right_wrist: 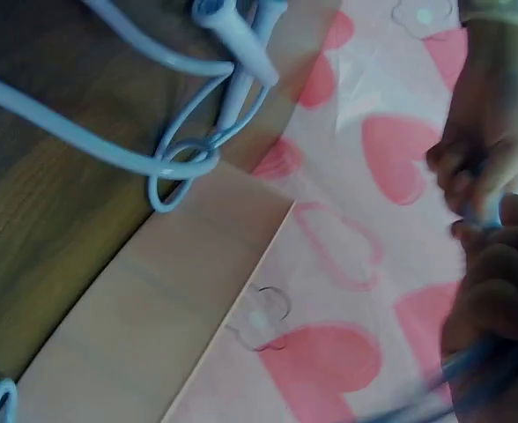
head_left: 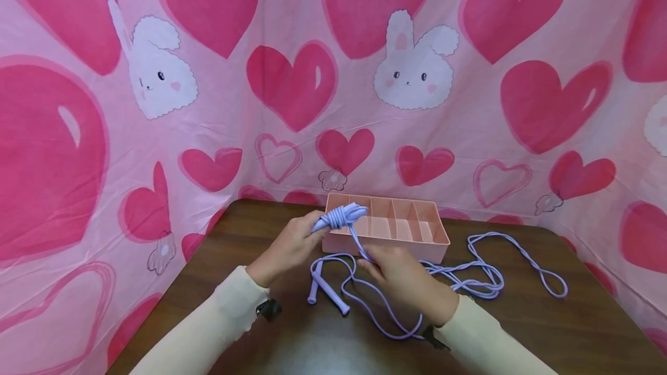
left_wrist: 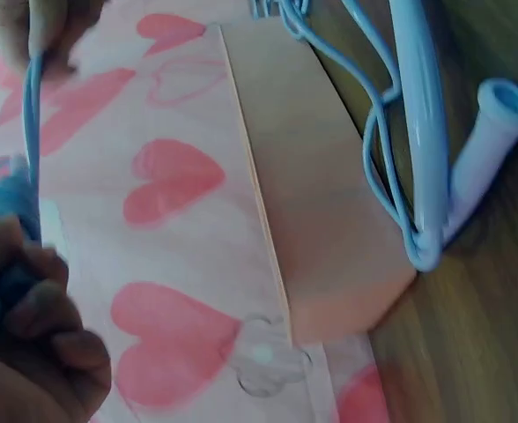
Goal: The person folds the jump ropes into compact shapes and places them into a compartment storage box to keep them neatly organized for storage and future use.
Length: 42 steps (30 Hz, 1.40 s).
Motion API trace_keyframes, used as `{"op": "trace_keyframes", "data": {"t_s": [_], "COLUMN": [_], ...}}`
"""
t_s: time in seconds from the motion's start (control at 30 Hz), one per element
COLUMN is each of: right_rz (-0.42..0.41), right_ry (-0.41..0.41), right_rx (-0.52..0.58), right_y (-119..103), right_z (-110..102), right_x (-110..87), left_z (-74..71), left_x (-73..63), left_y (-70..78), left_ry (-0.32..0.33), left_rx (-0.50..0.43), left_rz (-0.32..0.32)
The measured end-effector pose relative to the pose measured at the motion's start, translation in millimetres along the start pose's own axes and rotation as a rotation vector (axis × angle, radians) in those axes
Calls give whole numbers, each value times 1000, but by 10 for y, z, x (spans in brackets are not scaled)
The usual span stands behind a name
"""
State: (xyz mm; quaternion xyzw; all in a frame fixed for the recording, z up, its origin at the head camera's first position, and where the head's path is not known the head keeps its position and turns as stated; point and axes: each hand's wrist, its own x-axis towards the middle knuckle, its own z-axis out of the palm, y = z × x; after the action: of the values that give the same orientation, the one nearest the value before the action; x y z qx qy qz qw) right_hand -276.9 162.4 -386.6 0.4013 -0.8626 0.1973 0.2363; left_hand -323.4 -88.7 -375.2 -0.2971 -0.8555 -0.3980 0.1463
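Note:
A lilac-blue jump rope is wound into a tight coiled bundle (head_left: 341, 217), raised above the table in front of the box. My left hand (head_left: 289, 245) grips this bundle at its lower left end, fingers curled round it, as the left wrist view also shows. Strands run down from the bundle to my right hand (head_left: 403, 276), which pinches them between thumb and fingers. Two jump rope handles (head_left: 330, 292) lie on the table below the hands. Loose rope (head_left: 476, 285) spreads beyond my right hand. Whether it all forms one rope, I cannot tell.
A pink box (head_left: 385, 246) with several compartments stands at the table's back edge, behind the hands. The dark wooden table (head_left: 245, 242) meets a pink cloth (head_left: 297, 85) printed with hearts and rabbits. A rope loop (head_left: 554, 288) reaches toward the table's right side.

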Motion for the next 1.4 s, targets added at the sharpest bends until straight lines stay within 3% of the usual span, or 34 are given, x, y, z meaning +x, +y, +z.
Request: {"op": "trace_keyframes", "data": {"t_s": [0.1, 0.17, 0.4, 0.6, 0.97, 1.17, 1.4], "right_rz": [-55, -112, -286, -373, -419, -380, -329], "right_ry": [-29, -26, 132, 154, 198, 225, 204], "right_rx": [-42, -76, -223, -282, -397, -382, -392], "right_y": [-77, -121, -171, -139, -76, -29, 32], "right_z": [-27, -49, -202, -392, -609, -654, -673], "right_x": [-48, -72, -26, 40, 193, 192, 192], "left_z": [-35, -51, -42, -22, 142, 187, 180], "left_x": [-5, -20, -38, -70, -65, -101, -112], "left_y": [-108, -157, -135, -61, 116, 206, 364], "left_ry": [47, 45, -82, -203, -388, -411, -498], "left_rx": [66, 87, 46, -5, 83, 92, 49], "left_rz": [-60, -104, -150, -189, -92, -88, -59]}}
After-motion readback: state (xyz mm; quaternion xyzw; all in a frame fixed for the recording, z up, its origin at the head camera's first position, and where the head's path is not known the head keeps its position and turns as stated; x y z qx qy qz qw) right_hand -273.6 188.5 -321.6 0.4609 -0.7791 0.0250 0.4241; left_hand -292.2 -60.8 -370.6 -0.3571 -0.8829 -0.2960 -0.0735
